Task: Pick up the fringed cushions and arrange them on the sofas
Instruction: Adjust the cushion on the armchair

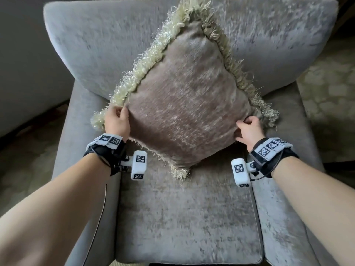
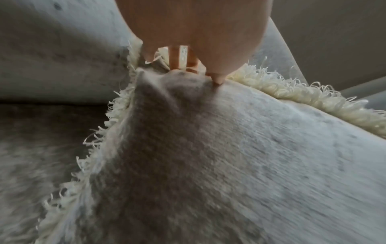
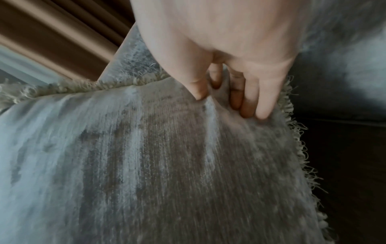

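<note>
A taupe velvet cushion (image 1: 184, 104) with pale cream fringe stands on one corner like a diamond, above the seat of a grey velvet sofa chair (image 1: 184, 217) and against its backrest. My left hand (image 1: 117, 121) pinches the cushion's left corner, fingers hidden behind the fringe. My right hand (image 1: 247, 129) grips the right corner, fabric bunched under the fingers. The left wrist view shows the left hand (image 2: 183, 66) pinching the cushion (image 2: 219, 156) at its fringed corner. The right wrist view shows the right hand (image 3: 229, 92) with thumb and fingers squeezing a fold of the cushion (image 3: 146, 156).
The chair's padded arms (image 1: 80, 169) flank the seat on both sides. A patterned carpet (image 1: 330, 89) lies to the right, dark floor to the left. Brown curtains (image 3: 52, 33) hang behind the chair in the right wrist view.
</note>
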Demonstrator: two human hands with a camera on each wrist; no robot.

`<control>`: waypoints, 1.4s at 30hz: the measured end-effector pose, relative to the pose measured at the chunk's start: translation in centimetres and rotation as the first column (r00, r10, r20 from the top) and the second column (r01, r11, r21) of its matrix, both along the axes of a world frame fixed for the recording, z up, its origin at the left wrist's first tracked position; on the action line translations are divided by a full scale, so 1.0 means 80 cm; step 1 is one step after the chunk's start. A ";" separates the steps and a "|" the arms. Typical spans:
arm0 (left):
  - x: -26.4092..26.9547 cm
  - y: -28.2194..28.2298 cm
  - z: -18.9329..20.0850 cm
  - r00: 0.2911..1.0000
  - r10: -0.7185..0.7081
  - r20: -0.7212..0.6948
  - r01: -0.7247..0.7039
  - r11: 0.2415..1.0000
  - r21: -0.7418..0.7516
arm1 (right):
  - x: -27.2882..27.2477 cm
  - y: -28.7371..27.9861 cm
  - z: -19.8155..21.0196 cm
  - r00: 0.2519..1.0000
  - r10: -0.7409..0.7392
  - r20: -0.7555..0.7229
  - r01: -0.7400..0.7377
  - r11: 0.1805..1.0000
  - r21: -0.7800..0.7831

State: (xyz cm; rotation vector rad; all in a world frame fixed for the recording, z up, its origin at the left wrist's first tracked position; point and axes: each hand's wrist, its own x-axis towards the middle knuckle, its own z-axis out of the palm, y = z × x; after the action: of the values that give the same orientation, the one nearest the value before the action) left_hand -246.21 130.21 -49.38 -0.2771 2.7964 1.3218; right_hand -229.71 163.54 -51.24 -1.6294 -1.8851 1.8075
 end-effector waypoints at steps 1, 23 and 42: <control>-0.003 -0.002 0.000 1.000 0.021 0.019 -0.021 1.000 0.013 | -0.002 0.004 -0.003 1.000 0.000 0.025 -0.001 1.000 0.015; -0.010 0.022 -0.038 0.911 0.261 0.319 -0.337 0.918 0.211 | -0.021 0.039 -0.041 0.988 0.135 0.070 -0.144 0.980 0.140; 0.026 0.030 -0.028 0.801 0.555 0.227 -0.548 0.831 -0.095 | 0.000 0.024 -0.044 0.998 -0.060 0.007 0.058 0.978 0.201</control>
State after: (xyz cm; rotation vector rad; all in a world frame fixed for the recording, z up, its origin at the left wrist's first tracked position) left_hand -244.14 132.64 -51.60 -1.2508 2.6062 1.2128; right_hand -229.70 165.49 -54.77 -1.6117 -1.9305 1.5313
